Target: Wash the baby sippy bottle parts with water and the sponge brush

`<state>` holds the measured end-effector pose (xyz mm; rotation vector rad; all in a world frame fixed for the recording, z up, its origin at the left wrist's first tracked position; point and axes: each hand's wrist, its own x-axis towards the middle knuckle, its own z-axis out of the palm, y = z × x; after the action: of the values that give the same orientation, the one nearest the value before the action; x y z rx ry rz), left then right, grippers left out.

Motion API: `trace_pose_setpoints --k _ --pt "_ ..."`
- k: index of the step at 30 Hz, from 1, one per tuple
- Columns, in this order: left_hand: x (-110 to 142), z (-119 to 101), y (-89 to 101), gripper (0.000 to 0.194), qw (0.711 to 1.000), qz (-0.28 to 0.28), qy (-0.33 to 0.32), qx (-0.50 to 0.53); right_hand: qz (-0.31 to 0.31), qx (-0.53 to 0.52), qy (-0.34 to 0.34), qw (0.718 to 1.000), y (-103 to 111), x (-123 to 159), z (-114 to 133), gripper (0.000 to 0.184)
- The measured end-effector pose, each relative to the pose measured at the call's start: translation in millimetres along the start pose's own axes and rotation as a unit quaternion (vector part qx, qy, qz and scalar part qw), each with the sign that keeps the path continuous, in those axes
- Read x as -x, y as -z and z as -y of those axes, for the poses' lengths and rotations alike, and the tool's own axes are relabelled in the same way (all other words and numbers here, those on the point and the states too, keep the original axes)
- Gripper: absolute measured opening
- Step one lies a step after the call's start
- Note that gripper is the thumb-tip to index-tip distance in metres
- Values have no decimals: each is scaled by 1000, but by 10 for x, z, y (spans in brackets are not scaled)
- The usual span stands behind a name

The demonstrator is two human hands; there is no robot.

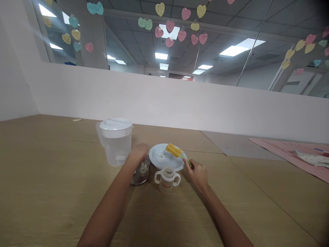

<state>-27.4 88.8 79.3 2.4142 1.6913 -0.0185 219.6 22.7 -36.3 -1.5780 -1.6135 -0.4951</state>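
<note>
Right hand (199, 174) grasps yellow-sponged, green-handled brush (173, 150) by its handle, likely freeing the sponge | left hand (140, 151) blurred above round metallic tray (141, 178), left; fingers: can't tell!

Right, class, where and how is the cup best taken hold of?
Likely by its two handles, coming in from left and right together. The cup stands upright with a handle jutting out on either side, while the plate sits close behind it.

We look from the person's head, forward and slightly down, across the wide, flat tan tabletop (64, 192), its near part close below us, the plain white wall (164, 106) beyond.
</note>
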Motion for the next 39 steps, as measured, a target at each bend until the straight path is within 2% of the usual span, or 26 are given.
trace_pose_setpoints --k 3,5,9,12,15,21,23,27,31,33,36,39 --pt "-65 -177 -66 21 997 -57 -47 -23 3 -4 3 1000 -5 0 -8 56" --pt "-131 -288 -178 26 994 -73 -76 -29 6 -2 3 1000 -10 0 -16 56" --pt "-253 -384 -436 21 992 -67 -96 -49 4 8 -5 1000 -11 -4 -19 59" --pt "-280 -373 -508 19 992 -60 -102 -47 2 8 -7 1000 -1 -9 -7 61" --pt "-253 -348 -440 17 992 -62 -107 -21 4 4 -5 1000 3 -7 -1 60" --pt "-149 -247 -100 28 980 -91 -158 75 -8 -25 4 1000 -11 14 0 58" --pt "-100 -215 0 31 967 -95 -194 133 -3 -40 -2 999 -10 13 -6 58" --pt "14 -220 119 34 921 -109 -254 277 -3 -42 -48 998 17 -14 -40 61" --pt "89 -295 149 32 896 -92 -282 332 -9 -16 -54 998 44 -25 -43 62" --pt "92 -323 138 28 896 -103 -280 329 -10 -17 -29 999 46 -14 -21 62" --pt "74 -333 109 25 916 -139 -241 288 -23 -31 -6 999 42 7 9 60" --pt "84 -320 117 28 931 -130 -222 258 -29 -45 -8 999 40 17 7 59"
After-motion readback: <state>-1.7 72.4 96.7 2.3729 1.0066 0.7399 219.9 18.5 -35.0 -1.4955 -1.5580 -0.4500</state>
